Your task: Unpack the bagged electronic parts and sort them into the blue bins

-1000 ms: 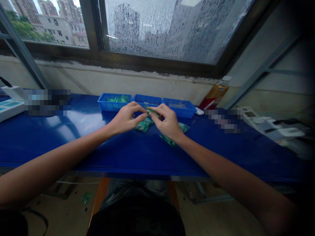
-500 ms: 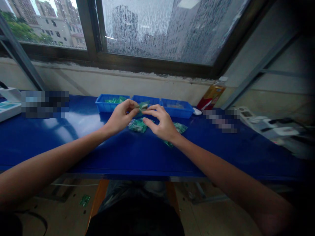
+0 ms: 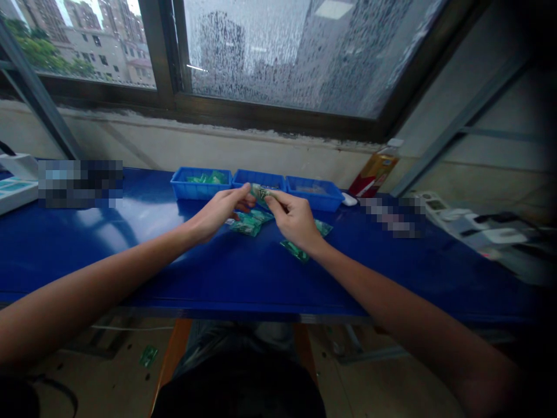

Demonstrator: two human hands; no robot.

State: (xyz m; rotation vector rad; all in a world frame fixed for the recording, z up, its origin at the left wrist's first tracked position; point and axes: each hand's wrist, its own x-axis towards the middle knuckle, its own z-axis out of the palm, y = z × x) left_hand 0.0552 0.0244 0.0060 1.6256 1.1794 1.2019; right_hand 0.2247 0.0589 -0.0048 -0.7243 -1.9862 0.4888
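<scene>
Both of my hands meet above the blue table (image 3: 130, 255) and pinch one small green packet (image 3: 260, 193) between them. My left hand (image 3: 220, 212) grips its left end with thumb and fingers closed. My right hand (image 3: 293, 217) grips its right end. Under the hands lie more green packets (image 3: 248, 223), and another one (image 3: 295, 249) sits by my right wrist. Behind the hands stand three blue trays: the left tray (image 3: 201, 183) holds green packets, the middle tray (image 3: 261, 177) is partly hidden, and the right tray (image 3: 314, 193) holds pale contents I cannot name.
A red and yellow carton (image 3: 372, 171) leans on the wall at the right of the trays. White devices (image 3: 474, 223) lie at the far right, another white device (image 3: 15, 188) at the far left. A green packet (image 3: 148, 355) lies on the floor. A window runs along the back.
The packet was held by my left hand alone half a second ago. Now my right hand has closed on its other end, and both hands sit slightly lower.
</scene>
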